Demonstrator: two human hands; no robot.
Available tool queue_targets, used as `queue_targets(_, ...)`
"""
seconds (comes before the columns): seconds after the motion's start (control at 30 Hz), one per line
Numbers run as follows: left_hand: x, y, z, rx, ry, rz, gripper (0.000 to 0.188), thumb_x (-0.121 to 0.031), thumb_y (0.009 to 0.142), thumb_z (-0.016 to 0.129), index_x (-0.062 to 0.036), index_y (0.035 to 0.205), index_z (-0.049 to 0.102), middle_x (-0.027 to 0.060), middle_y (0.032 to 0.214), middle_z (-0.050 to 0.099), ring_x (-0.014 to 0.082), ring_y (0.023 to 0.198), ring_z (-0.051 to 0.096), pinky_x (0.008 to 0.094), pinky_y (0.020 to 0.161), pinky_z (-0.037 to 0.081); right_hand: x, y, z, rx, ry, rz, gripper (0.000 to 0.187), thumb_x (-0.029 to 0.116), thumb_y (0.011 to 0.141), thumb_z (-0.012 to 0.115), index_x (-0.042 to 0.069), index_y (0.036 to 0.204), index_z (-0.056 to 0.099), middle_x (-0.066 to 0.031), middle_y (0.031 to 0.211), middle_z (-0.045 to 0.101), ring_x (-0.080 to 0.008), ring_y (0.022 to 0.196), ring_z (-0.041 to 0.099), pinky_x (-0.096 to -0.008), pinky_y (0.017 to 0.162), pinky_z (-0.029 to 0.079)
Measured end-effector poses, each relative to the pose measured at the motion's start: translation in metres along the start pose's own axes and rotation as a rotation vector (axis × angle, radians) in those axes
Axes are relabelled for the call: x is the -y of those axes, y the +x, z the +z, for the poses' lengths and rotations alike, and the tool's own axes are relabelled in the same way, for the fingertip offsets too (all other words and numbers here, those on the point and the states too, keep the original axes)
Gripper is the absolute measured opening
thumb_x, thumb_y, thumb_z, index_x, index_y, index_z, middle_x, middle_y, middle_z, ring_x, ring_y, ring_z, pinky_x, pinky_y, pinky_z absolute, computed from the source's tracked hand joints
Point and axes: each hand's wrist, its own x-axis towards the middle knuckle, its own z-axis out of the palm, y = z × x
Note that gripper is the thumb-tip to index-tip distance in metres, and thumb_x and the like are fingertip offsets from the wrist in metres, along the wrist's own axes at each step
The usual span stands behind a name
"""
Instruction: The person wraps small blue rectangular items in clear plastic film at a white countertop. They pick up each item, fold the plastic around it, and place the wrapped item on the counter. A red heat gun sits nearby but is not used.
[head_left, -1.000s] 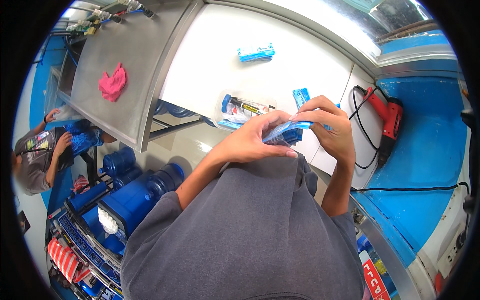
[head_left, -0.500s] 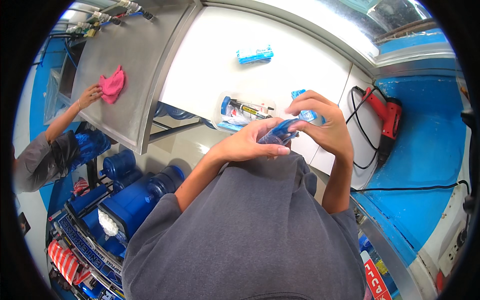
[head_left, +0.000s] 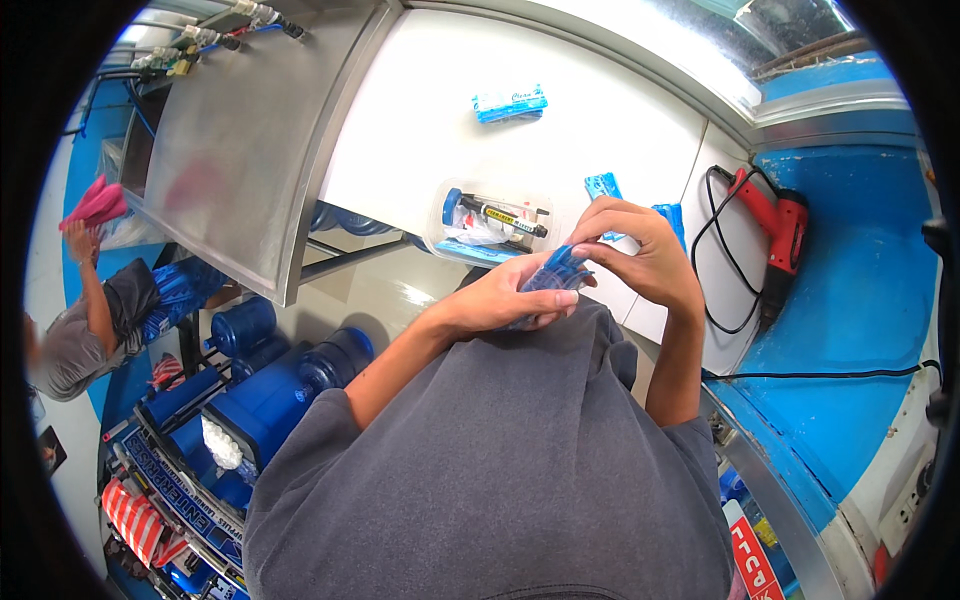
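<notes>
Heat gun [head_left: 778,225]: red, at 2 o'clock, black cord looped beside it.
Clear tub [head_left: 490,222]: near centre, holding markers.
Water jugs [head_left: 270,385]: blue, at 8 o'clock.

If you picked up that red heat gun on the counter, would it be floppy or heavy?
The red heat gun looks like stiff moulded plastic, so probably rigid and fairly heavy. Its black cord lies in loose loops, so it would likely dangle and drag. Lying on its side, it seems unlikely to roll.
</notes>
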Motion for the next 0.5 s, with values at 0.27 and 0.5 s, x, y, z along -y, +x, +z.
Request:
queue_targets(0.27,0.0035,-0.0038,-0.0037,-0.039,0.001,-0.009,0.059,-0.040,0.092,0.071,0.0024,0.129,0.054,0.0039,0.094,0.061,0.0089,0.074,0.060,0.0220,0.069,0.048,-0.0099,-0.0002,0.0060,-0.042,0.022,0.035,0.013,0.004,0.083,0.076,0.005,0.096,0.077,-0.0059,0.086,0.070,-0.0156,0.080,0.065,-0.0284,0.070,0.051)
queue_targets(0.5,0.0080,-0.0052,-0.0036,0.011,-0.045,0.082,0.072,-0.059,0.099,0.048,0.0053,0.131,0.053,0.0062,0.092,0.063,0.0097,0.072,0.060,0.0232,0.066,0.051,-0.0090,-0.0008,0.0066,0.016,0.055,0.038,0.013,0.005,0.084,0.075,0.004,0.097,0.077,-0.0061,0.086,0.072,-0.0143,0.079,0.065,-0.0283,0.072,0.052)
